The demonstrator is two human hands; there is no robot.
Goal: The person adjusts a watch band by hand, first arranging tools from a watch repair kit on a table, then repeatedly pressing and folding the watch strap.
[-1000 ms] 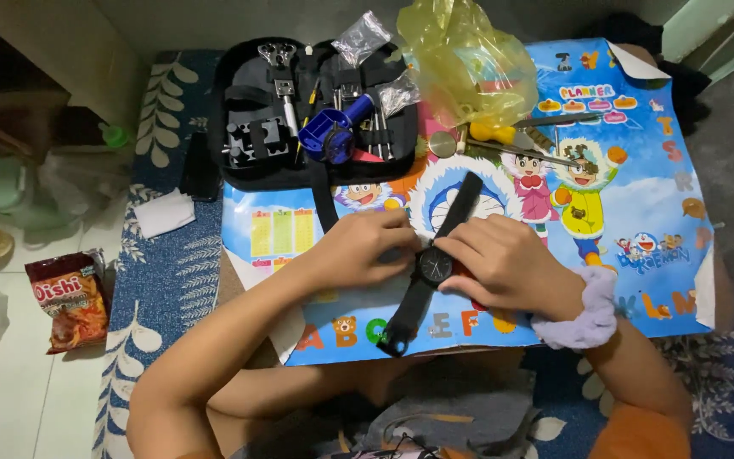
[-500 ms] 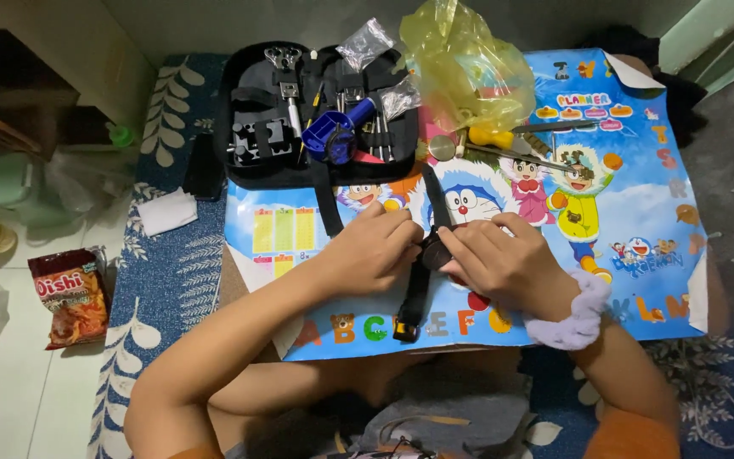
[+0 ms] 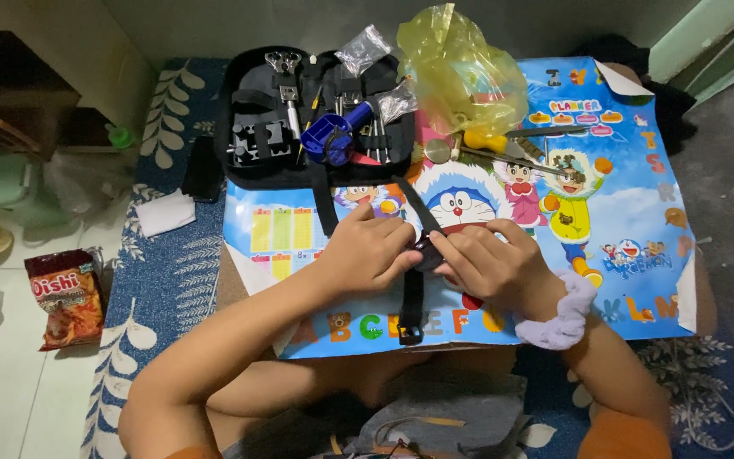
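A black wristwatch (image 3: 412,293) lies on a colourful cartoon poster (image 3: 622,212), its strap running toward and away from me. My left hand (image 3: 367,251) grips the watch case from the left. My right hand (image 3: 490,263) holds the case from the right, fingertips meeting the left hand's over it. The case itself is mostly hidden under my fingers. A lilac scrunchie (image 3: 558,310) sits on my right wrist.
An open black tool case (image 3: 252,102) with small tools and a blue holder lies at the poster's far edge. A crumpled yellow plastic bag (image 3: 460,72), a yellow-handled screwdriver (image 3: 490,143) and a red snack packet (image 3: 65,297) on the floor at left.
The watch has turned so its strap lies nearly straight toward me. Both hands have closed in tighter over the case.
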